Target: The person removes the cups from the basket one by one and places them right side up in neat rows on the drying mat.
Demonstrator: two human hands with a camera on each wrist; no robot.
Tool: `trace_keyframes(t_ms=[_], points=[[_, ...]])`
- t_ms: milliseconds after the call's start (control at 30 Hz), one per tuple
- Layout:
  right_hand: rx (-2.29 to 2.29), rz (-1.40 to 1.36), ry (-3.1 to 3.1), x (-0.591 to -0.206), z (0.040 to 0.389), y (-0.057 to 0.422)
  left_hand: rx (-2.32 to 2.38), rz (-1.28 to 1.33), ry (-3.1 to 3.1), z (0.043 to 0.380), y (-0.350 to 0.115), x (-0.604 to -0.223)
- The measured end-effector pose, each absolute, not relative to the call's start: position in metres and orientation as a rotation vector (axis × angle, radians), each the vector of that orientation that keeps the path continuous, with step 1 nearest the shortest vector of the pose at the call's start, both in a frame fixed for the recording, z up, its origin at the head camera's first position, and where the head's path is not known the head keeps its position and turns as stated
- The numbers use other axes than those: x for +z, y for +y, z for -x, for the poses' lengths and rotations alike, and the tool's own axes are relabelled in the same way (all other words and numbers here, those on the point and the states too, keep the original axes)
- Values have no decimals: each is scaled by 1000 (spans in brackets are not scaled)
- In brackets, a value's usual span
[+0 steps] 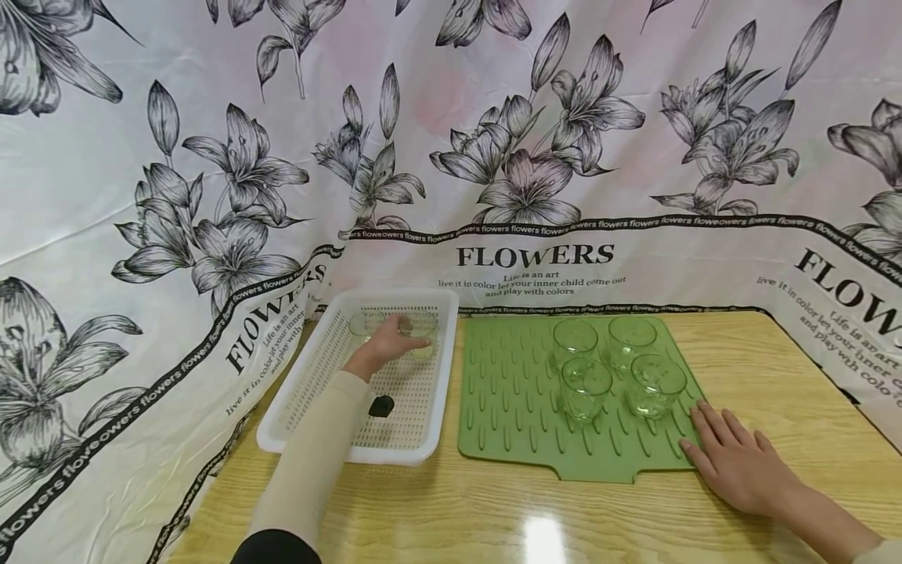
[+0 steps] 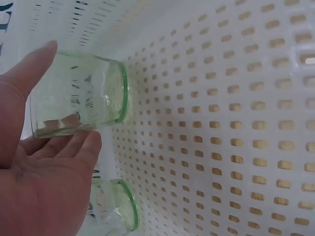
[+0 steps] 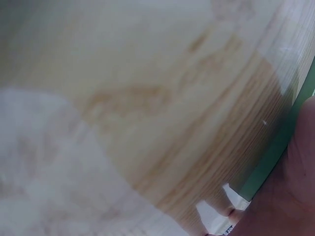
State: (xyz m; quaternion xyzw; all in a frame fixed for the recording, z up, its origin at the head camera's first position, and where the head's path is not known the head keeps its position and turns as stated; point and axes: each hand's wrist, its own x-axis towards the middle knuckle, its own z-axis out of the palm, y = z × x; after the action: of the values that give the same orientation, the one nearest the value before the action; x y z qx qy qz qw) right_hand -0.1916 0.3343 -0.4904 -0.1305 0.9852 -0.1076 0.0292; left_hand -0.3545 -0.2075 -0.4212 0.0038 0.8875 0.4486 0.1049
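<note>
Inside the white basket (image 1: 444,392), my left hand (image 1: 384,345) has its thumb and fingers around a clear, green-tinted drinking glass (image 2: 78,93). The thumb lies along one side of it and the fingers along the other. The glass's green-edged end faces the perforated basket floor. A second glass (image 2: 115,206) stands beside it in the basket. My right hand (image 1: 747,462) rests with fingers spread at the right edge of the green drying mat (image 1: 507,392). Its fingertips lie along the mat's edge and it holds nothing.
Several glasses stand on the mat's right half, among them a front one (image 1: 655,388) and a back one (image 1: 574,341). A small black piece (image 1: 381,406) lies in the basket. A flower-printed cloth (image 1: 535,266) hangs behind the wooden table (image 1: 451,517).
</note>
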Motion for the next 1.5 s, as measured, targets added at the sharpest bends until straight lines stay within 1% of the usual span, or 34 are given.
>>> trace_keyframes(t_ms=[500, 1000, 1300, 1500], points=[[-328, 414, 3044, -494, 192, 336, 1444, -107, 2662, 351, -216, -394], [-335, 409, 3030, -495, 193, 337, 1634, -126, 2569, 343, -218, -384], [-342, 412, 3031, -499, 192, 338, 1630, -107, 2564, 339, -214, -382], [-318, 411, 3040, -495, 193, 337, 1614, -121, 2584, 334, -211, -378]])
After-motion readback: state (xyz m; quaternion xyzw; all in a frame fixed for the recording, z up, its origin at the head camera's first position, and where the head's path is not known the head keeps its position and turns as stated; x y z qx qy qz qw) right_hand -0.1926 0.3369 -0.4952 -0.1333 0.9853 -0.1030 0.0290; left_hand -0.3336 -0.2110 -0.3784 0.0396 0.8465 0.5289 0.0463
